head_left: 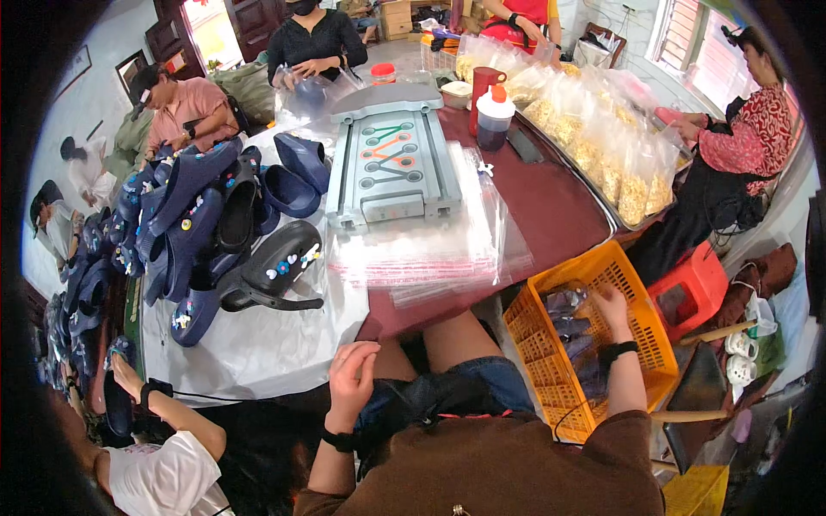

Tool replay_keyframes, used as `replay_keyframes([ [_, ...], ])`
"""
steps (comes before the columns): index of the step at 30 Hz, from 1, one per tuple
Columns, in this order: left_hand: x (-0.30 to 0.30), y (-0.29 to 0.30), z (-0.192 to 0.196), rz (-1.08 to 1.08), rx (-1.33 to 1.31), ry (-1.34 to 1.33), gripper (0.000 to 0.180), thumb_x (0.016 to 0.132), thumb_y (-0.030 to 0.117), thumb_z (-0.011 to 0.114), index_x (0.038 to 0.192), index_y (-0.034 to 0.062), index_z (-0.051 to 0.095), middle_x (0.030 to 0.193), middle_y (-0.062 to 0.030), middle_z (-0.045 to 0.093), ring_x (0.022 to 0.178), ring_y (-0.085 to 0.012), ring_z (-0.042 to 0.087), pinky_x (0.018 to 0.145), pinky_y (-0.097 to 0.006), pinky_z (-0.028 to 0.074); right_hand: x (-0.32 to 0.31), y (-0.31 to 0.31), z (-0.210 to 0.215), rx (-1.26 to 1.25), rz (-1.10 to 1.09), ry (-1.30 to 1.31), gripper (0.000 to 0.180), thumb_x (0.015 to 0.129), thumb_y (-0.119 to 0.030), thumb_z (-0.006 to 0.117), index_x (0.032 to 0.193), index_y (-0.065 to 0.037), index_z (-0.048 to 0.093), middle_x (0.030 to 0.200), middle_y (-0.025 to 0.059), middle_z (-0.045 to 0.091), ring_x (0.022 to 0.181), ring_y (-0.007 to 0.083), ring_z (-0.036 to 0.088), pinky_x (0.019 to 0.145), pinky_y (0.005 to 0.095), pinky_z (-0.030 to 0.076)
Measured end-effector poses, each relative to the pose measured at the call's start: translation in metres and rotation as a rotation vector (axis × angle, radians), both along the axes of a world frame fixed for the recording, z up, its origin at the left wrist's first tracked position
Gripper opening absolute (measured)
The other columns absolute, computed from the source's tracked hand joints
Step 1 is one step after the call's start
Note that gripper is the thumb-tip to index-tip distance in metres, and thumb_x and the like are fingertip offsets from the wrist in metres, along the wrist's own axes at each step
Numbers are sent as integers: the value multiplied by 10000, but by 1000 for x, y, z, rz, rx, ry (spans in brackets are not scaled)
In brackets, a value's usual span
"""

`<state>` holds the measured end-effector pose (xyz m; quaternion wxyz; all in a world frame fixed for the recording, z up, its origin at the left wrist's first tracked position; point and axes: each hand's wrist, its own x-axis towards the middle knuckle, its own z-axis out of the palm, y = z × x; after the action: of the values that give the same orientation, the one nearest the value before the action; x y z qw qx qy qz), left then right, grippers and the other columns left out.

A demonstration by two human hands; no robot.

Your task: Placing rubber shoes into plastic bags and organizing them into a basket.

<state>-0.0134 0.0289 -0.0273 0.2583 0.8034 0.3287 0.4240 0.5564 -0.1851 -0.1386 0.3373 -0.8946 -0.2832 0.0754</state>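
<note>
My left hand (351, 378) is raised in front of the table edge, above my lap, with its fingers curled in and nothing visible in them. On the right, my right hand (611, 308) reaches into an orange plastic crate (551, 365). Its fingers look apart, over dark clogs in clear bags (571, 320) that lie in the crate; whether the fingertips touch a bag I cannot tell. On the table ahead, clear plastic bags with red strips (422, 267) lie stacked under a grey plastic stand (396, 168). Left of them rests a black clog (271, 268) with colourful charms.
Navy clogs (185, 232) pile up at the left of the table. A tray (632, 225) of bagged yellowish snacks stands at the right, near a dark-filled bottle (495, 119). Beside the crate is a red stool (693, 288). Several people work around the table, one close at my left.
</note>
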Motion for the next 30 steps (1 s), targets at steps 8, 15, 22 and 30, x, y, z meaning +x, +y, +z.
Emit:
replay_keyframes([
  [8,18,26,23,-56,110,194,222,848,44,720,1070,47,706,1171,-122,680,1082,-352,623,926,-433,506,-227,205,172,549,807,-326,211,849,-91,716,1059,-92,725,1103,132,690,1071,348,625,939,411,511],
  [15,47,50,4,-145,160,440,546,862,276,754,1323,30,592,1508,-252,448,1400,-486,395,1149,-497,375,-278,317,96,363,878,-442,370,807,-322,754,1135,-151,744,1256,146,631,1173,372,559,992,467,473],
  [22,50,56,-16,-143,147,463,616,868,346,754,1369,40,567,1555,-260,391,1420,-473,383,1154,-501,368,-256,353,79,140,885,-304,151,785,-293,717,877,-224,815,1074,60,664,1019,337,585,877,438,514],
  [30,49,58,-29,-112,115,401,677,863,383,753,1397,29,535,1553,-265,384,1351,-461,452,1118,-510,394,-252,338,97,290,848,-182,153,834,-267,713,853,-136,789,873,66,678,888,309,634,806,426,521],
])
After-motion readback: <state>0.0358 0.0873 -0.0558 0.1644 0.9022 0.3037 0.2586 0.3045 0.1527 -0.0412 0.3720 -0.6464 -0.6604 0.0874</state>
